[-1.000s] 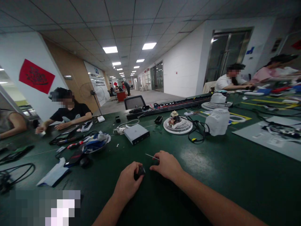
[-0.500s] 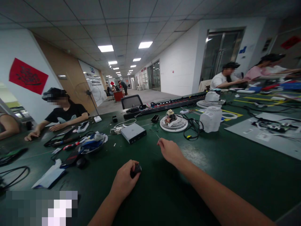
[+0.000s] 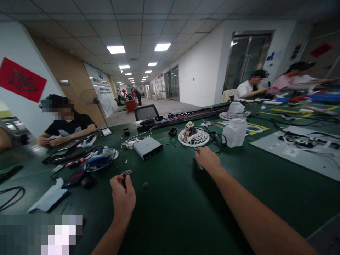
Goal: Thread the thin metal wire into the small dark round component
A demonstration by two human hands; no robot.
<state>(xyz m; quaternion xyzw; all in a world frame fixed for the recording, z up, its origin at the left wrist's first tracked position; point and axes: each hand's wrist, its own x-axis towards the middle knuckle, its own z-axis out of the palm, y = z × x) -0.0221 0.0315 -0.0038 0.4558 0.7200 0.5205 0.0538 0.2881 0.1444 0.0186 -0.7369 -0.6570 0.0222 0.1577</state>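
Green tabletop [image 3: 164, 216], hands [image 3: 123, 200] apart — dark piece [image 3: 127, 173] pinched

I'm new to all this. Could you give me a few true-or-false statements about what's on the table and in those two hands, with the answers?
1. The left hand holds a small dark piece. True.
2. The two hands are touching. False: the right hand, pinching a thin tool, is well apart from the left.
3. A small round part lies on the table. True.
4. The silver box sits on top of the white fan grille. False: it lies left of the grille, apart from it.
5. The chair stands beyond the table's far edge. True.
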